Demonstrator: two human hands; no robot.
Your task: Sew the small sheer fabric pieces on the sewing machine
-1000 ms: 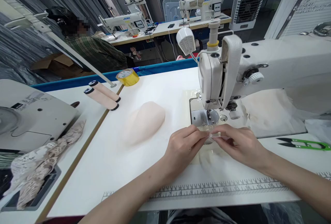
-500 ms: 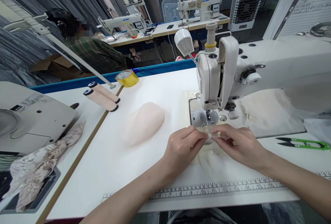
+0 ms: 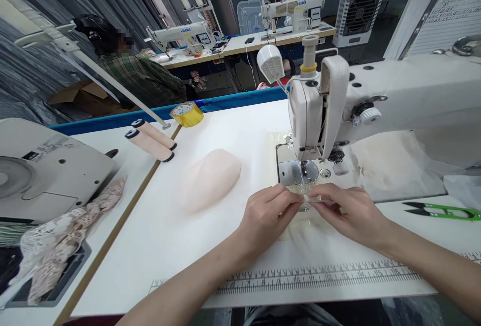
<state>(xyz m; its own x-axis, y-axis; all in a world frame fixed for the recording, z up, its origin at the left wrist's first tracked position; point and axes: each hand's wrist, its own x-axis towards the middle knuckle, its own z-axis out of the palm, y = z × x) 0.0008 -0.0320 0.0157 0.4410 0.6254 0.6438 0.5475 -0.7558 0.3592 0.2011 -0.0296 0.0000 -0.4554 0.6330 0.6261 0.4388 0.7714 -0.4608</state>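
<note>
White sewing table [image 3: 210, 246], machine [image 3: 311, 110] behind. Left hand [image 3: 263, 215] and right hand [image 3: 351, 213] pinch a clear strip [image 3: 310, 198], fingertips clamped. Likely thin, limp, slippery; grip ends.

The sewing machine [image 3: 376, 100] is white, with a yellow ring on its upper post. Left of the sewing machine, the moulded pad [image 3: 212, 178] is pale peach. Beyond that, the tape roll [image 3: 187, 114] is yellow, and the two thread cones [image 3: 150, 140] are pale pink with black ends. Right of the sewing machine, the thread snips [image 3: 441, 210] are green with black blades. In front of the sewing machine, the ruler strip [image 3: 300, 278] carries black markings on white. Far left of the sewing machine, the lace fabric [image 3: 63, 235] is beige with an openwork pattern. Behind the sewing machine, the table's edge band [image 3: 233, 100] is blue, and a person's shirt [image 3: 143, 83] is dark green plaid.
</note>
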